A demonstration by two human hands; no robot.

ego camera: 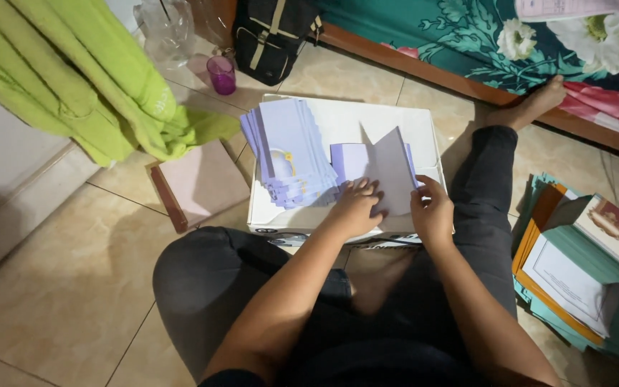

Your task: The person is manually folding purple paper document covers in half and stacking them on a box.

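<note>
Dark-trousered legs point(252, 287) of the seated person fill the 6 o'clock part of the view, knees spread on the beige tiled floor point(59, 287); one bare foot point(531, 104) reaches toward 2 o'clock, touching the edge of a floral bedspread point(481, 36) in teal, white and pink that runs across 1 to 3 o'clock; a lime-green cloth point(87, 79) hangs in at 10 to 11 o'clock; a white box point(367, 118) sits at centre between the knees, serving as work surface; at 4 o'clock lies a pile of teal and orange folders with white sheets point(574, 279), a small booklet on top; at 9 o'clock of the box, a flat pinkish book with a brown spine point(198, 186) rests on the floor; at 12 o'clock stands a black bag point(270, 36), a crumpled clear plastic bag point(166, 29) just beside it at its 9 o'clock; a fanned stack of pale lilac cards point(288, 154) lies on the box's 9 o'clock half; a single lilac card point(381, 168), partly folded with one flap raised, lies just at the stack's 3 o'clock; left hand point(356, 208) pressed flat, fingers spread, on the card's lower part; right hand point(431, 211) pinches the card's 3 o'clock edge between thumb and fingers; a small purple cup point(221, 74) stands at 11 o'clock near the bags.
</note>
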